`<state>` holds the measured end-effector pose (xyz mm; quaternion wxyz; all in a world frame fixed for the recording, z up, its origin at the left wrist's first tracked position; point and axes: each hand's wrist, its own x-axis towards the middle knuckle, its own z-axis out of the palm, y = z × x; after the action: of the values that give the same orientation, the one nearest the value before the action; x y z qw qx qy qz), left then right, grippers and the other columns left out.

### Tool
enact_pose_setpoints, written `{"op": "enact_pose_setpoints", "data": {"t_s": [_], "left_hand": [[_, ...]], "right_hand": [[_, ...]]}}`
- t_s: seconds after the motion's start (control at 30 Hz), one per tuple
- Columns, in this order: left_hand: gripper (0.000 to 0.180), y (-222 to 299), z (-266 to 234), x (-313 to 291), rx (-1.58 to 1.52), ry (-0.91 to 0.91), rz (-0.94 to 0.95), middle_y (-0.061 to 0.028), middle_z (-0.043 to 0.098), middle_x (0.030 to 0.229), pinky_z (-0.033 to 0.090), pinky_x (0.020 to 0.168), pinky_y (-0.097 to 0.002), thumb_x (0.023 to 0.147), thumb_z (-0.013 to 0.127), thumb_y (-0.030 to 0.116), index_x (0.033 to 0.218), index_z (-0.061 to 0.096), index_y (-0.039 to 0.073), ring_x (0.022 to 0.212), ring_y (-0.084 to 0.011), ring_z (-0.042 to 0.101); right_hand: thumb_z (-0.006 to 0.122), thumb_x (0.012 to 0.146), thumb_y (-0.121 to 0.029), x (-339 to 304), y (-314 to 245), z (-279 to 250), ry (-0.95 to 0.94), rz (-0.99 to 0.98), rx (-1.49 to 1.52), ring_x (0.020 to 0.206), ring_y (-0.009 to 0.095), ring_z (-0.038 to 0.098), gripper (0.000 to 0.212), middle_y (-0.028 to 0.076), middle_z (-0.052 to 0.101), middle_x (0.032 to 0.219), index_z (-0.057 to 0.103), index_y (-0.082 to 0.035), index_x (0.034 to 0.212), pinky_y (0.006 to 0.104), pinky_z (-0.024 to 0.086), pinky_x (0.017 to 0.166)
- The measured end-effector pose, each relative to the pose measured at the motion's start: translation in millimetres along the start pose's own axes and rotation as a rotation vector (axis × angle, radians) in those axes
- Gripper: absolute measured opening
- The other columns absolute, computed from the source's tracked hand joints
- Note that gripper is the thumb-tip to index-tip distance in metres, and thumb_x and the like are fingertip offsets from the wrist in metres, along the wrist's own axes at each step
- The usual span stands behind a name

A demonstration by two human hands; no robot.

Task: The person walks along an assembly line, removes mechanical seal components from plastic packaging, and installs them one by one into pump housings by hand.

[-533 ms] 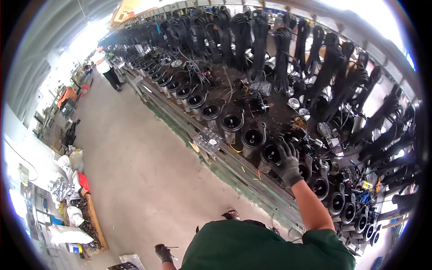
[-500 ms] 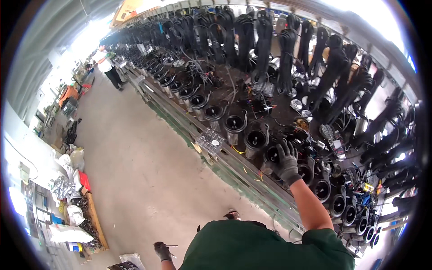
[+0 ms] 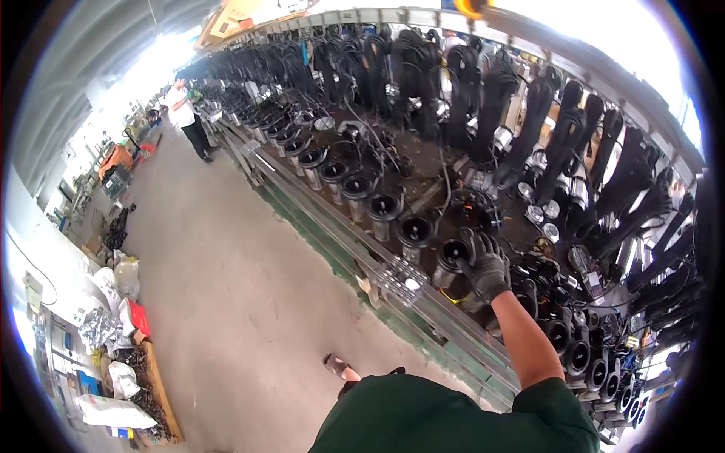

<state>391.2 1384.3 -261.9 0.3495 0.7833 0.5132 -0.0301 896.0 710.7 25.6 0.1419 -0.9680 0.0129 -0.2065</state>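
Right hand [image 3: 487, 266], dark-gloved, is at the near-side row on the counter [image 3: 421, 167], fingers spread at the right edge of a metal canister [image 3: 455, 254] with a black round top. Can't tell if it's gripping or just touching. Left hand is out of frame, so its state can't be told. Canister stands upright near the counter's front edge; similar canisters [image 3: 415, 230] run in line to far left and to near right. Silver perforated block [image 3: 402, 280] sits on the front rail, just left of it. Black cable bundles [image 3: 462, 83] hang along the far side. Co-worker [image 3: 183, 113] stands far left on the floor [image 3: 226, 264].
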Motion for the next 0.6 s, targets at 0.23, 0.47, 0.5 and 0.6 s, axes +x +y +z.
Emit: {"op": "enact_pose_setpoints", "data": {"t_s": [0.23,0.47,0.5,0.6], "left_hand": [[0.016,40,-23,137,0.061,0.0,0.015,-0.003,0.049,0.069,0.043,0.04,-0.0308,0.091,0.051,-0.005,0.093,0.058,0.01,0.047,-0.0151,0.044],[0.016,92,-53,284,-0.545,0.072,-0.102,-0.0033,0.049,0.069,0.042,0.04,-0.0314,0.09,0.051,-0.004,0.093,0.057,0.01,0.047,-0.0155,0.044],[0.015,96,-62,293,-0.611,0.106,-0.132,-0.0036,0.049,0.069,0.041,0.039,-0.0316,0.09,0.051,-0.004,0.093,0.057,0.01,0.047,-0.0158,0.044],[0.014,157,-68,338,-0.787,0.108,-0.121,-0.0042,0.051,0.068,0.04,0.039,-0.032,0.09,0.051,-0.003,0.092,0.056,0.009,0.047,-0.0167,0.045]], "right_hand": [[0.068,0.08,-0.07,66,4,70,-0.506,-0.067,-0.46,0.142,0.041,0.05,0.092,0.021,0.052,0.153,0.053,-0.013,0.15,0.049,0.044,0.114],[0.076,0.078,-0.064,218,-97,141,-0.416,-0.088,-0.124,0.125,0.039,0.063,0.09,0.017,0.065,0.138,0.048,-0.025,0.154,0.0483,0.051,0.103],[0.076,0.078,-0.064,228,-157,159,-0.295,-0.119,-0.149,0.127,0.04,0.061,0.088,0.018,0.063,0.141,0.049,-0.026,0.153,0.048,0.049,0.106],[0.073,0.081,-0.065,260,-211,161,-0.497,-0.042,-0.351,0.132,0.038,0.058,0.08,0.012,0.059,0.149,0.058,-0.025,0.147,0.0479,0.044,0.112]]}}
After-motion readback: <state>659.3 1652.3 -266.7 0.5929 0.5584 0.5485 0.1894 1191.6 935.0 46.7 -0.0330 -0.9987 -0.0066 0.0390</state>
